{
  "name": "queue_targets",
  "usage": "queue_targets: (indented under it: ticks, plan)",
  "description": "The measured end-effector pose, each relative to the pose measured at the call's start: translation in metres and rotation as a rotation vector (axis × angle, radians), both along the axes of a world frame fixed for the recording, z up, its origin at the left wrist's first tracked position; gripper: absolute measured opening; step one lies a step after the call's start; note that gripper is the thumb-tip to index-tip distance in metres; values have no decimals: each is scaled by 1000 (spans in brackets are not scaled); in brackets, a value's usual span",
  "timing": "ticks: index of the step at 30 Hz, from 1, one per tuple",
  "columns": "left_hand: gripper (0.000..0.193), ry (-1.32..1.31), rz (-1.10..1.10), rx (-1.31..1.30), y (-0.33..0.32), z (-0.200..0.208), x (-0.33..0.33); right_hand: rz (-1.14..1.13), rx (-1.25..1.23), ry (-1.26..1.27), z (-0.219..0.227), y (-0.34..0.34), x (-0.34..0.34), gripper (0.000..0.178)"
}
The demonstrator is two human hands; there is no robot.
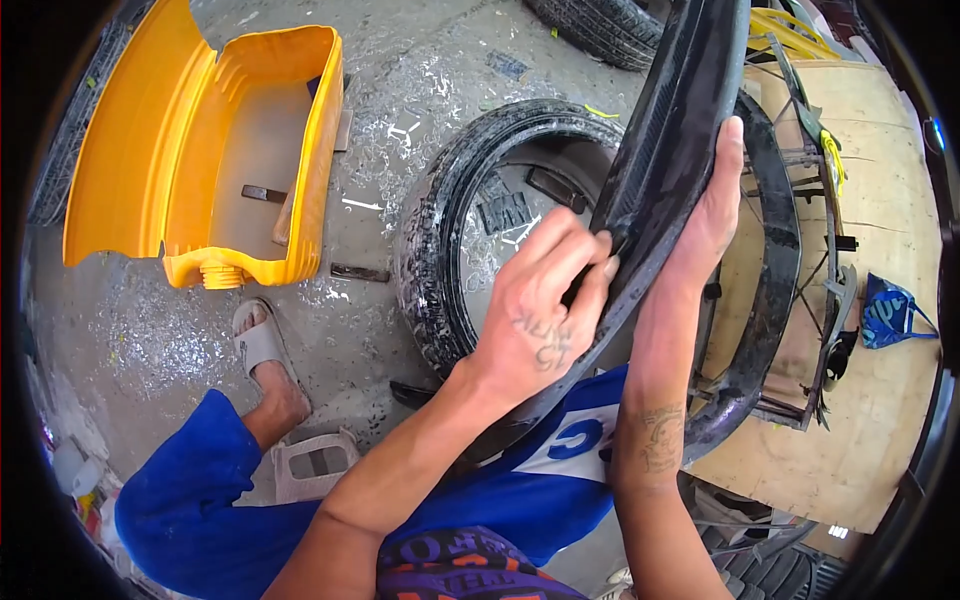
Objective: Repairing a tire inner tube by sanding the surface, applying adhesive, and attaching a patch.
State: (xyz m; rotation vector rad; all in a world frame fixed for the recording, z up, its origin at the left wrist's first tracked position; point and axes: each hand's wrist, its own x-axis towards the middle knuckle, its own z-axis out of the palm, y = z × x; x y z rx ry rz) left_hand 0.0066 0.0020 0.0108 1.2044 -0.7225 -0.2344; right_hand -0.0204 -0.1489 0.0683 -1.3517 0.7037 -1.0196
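Observation:
A long, curved black panel (665, 150) with a ribbed, carbon-like strip slants up from my lap to the top of the view. My right hand (708, 215) grips its right edge, with the palm along the side and some fingers hidden behind it. On the panel's inner face, my left hand (550, 285) is closed, fingertips pinched together and pressed against the surface. A small dark thing may be between those fingers, but it is mostly hidden. Below the panel, a worn tire (430, 240) lies flat on the floor, with dark blocks inside its ring.
A cut-open yellow jug (325, 180) holds cloudy liquid and blocks at the left. Another dark block (360, 272) lies beside it. At the right, a wooden board (860, 420) carries a black curved frame (775, 300) and a blue bag (890, 312). A second tire (605, 35) lies farther back.

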Motion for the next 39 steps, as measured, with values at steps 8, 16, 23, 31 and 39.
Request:
queue_targets:
  ticks: [8,16,23,31,39]
  plan:
    - [11,-43,-20,2,6,-3,0,1,18,0,2,7,-4,38]
    - [12,-52,-65,43,8,-6,-1,-33,-136,-5,-8,-4,-9,38]
    - [13,-48,-69,63,18,-9,-4,-45,-85,-12,-4,6,-7,40]
    - [13,24,-72,15,6,-12,-3,-61,-116,33,-4,3,-3,40]
    - [16,-23,-19,22,22,-5,9,-27,-34,29,-1,3,-7,39]
